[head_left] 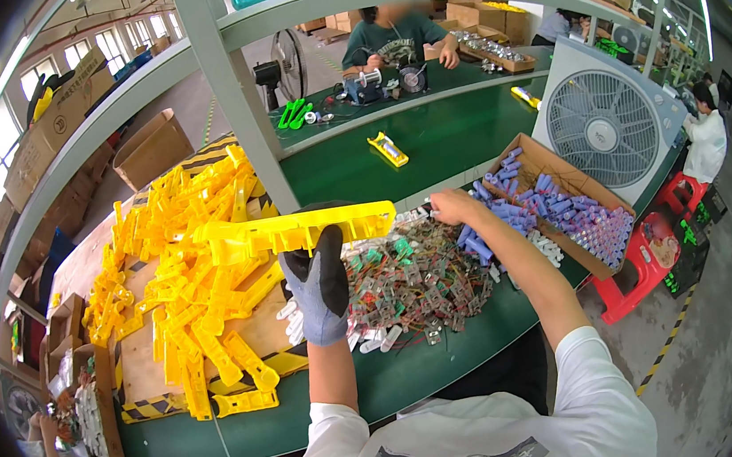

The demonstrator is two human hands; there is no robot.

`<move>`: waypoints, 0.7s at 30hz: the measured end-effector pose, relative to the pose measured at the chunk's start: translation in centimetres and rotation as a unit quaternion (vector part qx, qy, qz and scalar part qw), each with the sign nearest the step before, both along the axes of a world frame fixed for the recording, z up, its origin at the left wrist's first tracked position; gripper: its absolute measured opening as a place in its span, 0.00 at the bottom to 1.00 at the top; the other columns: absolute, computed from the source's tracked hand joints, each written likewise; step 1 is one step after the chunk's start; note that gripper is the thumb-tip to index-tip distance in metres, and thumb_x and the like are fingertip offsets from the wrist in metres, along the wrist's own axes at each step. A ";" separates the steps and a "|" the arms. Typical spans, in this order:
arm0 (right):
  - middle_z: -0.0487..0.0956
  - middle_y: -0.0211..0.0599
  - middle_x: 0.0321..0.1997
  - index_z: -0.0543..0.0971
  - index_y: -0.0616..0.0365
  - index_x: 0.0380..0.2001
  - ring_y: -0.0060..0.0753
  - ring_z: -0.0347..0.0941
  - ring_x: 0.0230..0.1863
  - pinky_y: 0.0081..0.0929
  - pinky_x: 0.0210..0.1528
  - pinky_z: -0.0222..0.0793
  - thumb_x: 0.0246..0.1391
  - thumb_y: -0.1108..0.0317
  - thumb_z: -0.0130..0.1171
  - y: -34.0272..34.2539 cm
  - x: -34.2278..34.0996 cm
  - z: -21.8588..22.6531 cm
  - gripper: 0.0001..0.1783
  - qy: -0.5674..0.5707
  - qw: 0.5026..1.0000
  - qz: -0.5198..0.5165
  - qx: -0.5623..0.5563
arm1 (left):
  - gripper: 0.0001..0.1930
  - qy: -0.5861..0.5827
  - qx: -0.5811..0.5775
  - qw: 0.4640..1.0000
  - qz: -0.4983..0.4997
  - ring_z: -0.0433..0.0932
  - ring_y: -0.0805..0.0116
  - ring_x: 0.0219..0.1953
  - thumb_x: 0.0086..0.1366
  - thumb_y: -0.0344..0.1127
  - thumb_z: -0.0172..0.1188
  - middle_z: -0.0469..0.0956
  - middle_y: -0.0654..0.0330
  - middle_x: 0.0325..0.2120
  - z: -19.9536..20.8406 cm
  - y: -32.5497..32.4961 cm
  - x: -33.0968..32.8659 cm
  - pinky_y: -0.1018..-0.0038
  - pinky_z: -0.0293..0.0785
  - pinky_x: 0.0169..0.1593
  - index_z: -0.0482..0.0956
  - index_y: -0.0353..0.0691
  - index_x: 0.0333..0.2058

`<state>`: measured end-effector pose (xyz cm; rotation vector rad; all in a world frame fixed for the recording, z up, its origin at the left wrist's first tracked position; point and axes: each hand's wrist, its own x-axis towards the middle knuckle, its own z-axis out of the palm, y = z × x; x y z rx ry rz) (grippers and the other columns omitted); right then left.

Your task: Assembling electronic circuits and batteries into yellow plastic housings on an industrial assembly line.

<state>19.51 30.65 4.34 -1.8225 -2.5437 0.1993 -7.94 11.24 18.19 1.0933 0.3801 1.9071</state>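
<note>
My left hand [318, 282], in a grey and black glove, grips a long yellow plastic housing [330, 226] with its ribbed side showing. The housing is held level above the bench. My bare right hand [451, 207] reaches to the far edge of a heap of small wired circuit boards [430, 289]. Its fingers are drawn together beside small white parts; what they pinch is too small to make out. Loose purple battery cells [477, 248] lie just right of that heap. To the left is a big pile of yellow housings [201, 272] on a wooden board.
A cardboard box of purple cells [593, 227] stands at the right, near a grey box fan [605, 123]. A metal post [236, 90] rises beyond the yellow pile. One yellow housing [388, 149] lies on the green belt [333, 171]. A person [396, 42] sits across it.
</note>
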 end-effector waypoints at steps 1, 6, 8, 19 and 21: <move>0.79 0.50 0.33 0.75 0.54 0.38 0.55 0.76 0.37 0.45 0.40 0.70 0.45 0.64 0.60 -0.5 -0.5 0.2 0.15 0.022 1.000 0.012 0.007 | 0.12 -0.012 -0.013 1.000 -0.009 0.75 0.68 0.42 0.61 0.27 0.57 0.77 0.57 0.39 -0.2 0.2 -0.4 0.73 0.70 0.47 0.72 0.35 0.45; 0.78 0.42 0.25 0.73 0.54 0.42 0.46 0.76 0.30 0.38 0.34 0.69 0.52 0.65 0.59 -7.0 -2.5 6.9 0.14 0.198 0.977 0.013 0.084 | 0.13 0.072 -0.124 0.987 0.072 0.74 0.78 0.38 0.59 0.27 0.64 0.77 0.64 0.35 -1.5 2.5 -1.7 0.80 0.69 0.44 0.73 0.36 0.42; 0.78 0.40 0.24 0.74 0.54 0.42 0.39 0.76 0.28 0.35 0.32 0.69 0.53 0.66 0.58 -9.7 -2.8 10.5 0.13 0.274 0.958 -0.010 0.089 | 0.14 0.077 -0.138 0.985 0.072 0.74 0.78 0.38 0.59 0.27 0.63 0.77 0.64 0.36 -1.2 3.3 -1.4 0.81 0.70 0.43 0.71 0.36 0.43; 0.79 0.31 0.24 0.81 0.67 0.31 0.15 0.72 0.22 0.14 0.24 0.67 0.52 0.76 0.57 -13.4 -4.6 12.9 0.06 0.641 0.766 -0.011 0.048 | 0.15 0.155 -0.146 0.972 0.100 0.76 0.76 0.35 0.56 0.23 0.64 0.77 0.62 0.32 -1.6 5.6 -0.2 0.79 0.70 0.37 0.71 0.35 0.41; 0.79 0.33 0.25 0.81 0.66 0.30 0.15 0.72 0.22 0.15 0.24 0.69 0.52 0.74 0.58 -13.5 -5.0 12.8 0.06 0.445 0.895 -0.014 -0.033 | 0.15 0.172 -0.150 0.971 0.076 0.76 0.76 0.35 0.56 0.24 0.65 0.77 0.62 0.33 -1.6 5.9 -0.6 0.79 0.70 0.38 0.71 0.35 0.42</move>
